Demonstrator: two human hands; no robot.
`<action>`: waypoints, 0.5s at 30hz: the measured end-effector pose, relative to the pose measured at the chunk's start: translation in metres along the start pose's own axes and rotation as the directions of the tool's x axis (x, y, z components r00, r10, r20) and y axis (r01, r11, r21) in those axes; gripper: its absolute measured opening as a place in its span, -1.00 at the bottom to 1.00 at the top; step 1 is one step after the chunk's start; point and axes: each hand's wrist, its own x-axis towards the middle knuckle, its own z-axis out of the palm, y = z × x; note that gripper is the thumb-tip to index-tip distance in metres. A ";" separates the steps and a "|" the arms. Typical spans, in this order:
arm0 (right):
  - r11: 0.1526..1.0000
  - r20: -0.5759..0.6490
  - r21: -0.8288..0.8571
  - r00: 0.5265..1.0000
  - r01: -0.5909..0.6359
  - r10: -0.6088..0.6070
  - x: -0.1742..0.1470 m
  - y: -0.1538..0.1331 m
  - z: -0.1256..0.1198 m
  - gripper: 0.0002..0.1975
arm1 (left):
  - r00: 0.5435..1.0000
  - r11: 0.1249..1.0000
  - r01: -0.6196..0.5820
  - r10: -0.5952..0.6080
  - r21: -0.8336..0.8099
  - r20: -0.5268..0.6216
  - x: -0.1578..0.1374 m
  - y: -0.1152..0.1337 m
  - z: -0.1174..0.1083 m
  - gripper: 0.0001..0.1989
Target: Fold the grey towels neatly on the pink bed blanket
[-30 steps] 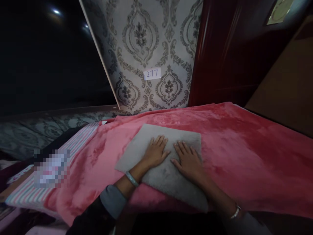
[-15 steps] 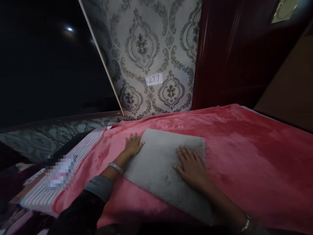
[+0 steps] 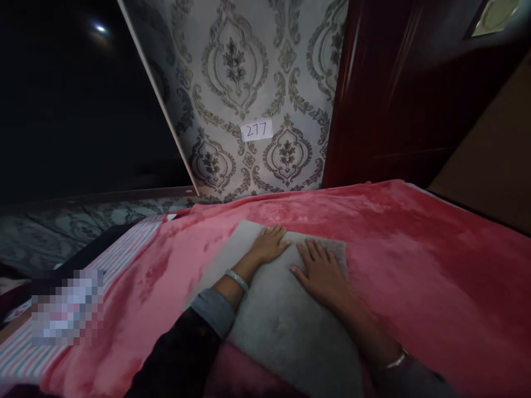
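A flat grey cloth (image 3: 290, 337) lies spread on a pink and red plush blanket (image 3: 415, 293). On its upper left part rests my left hand (image 3: 267, 244), palm down with the fingers stretched out. My right hand (image 3: 326, 273) lies flat near the cloth's right edge, fingers spread and thumb apart. The hands are close together, with a narrow strip of grey between them. Neither one grips anything. My forearms cover parts of the cloth's left and right sides.
Striped fabric (image 3: 128, 243) shows along the blanket's left side, with a blurred-out patch over part of it. Behind stand a patterned wall (image 3: 232, 83) bearing a paper label (image 3: 257, 130), a large dark screen (image 3: 83, 110) and a dark red wooden door (image 3: 385, 110).
My left hand has moved right, from the cloth's left edge onto the cloth and closer to my right hand. My right hand stays nearly in place. The view has shifted slightly.
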 end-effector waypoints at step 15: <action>0.999 -0.012 0.037 1.000 0.003 -0.003 0.002 0.006 0.000 -0.30 | 0.863 0.851 0.505 -0.495 0.145 -0.102 -0.033 -0.082 -0.044 -0.37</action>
